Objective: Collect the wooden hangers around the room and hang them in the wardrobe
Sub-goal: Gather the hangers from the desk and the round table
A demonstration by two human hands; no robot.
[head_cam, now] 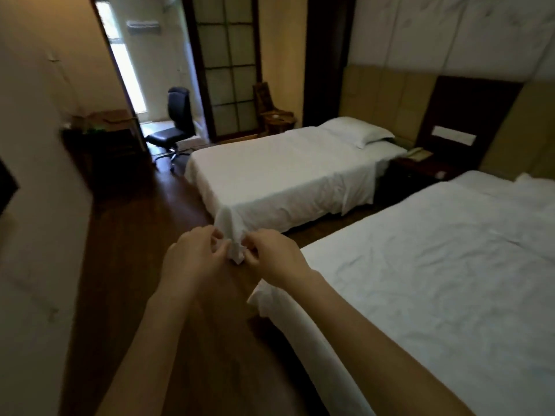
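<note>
The person's left hand [195,256] and right hand [273,256] are raised side by side over the wooden floor [144,235], both with fingers curled and fingertips drawn in toward each other. Between them shows the hanging foot corner of the far bed [285,172]'s white sheet [235,255]. Whether the fingers pinch that cloth or merely sit in front of it cannot be told. The near bed [435,265] runs along the right arm, its foot corner just beside the right wrist. A pillow [357,132] lies at the head end of the far bed, and a nightstand [420,172] with a telephone [419,154] stands between the two beds. A black office chair [174,124] stands beyond the far bed's foot edge, near a dark desk [111,145]. Where the wooden hangers lie, and which way they point, cannot be told from this view.
</note>
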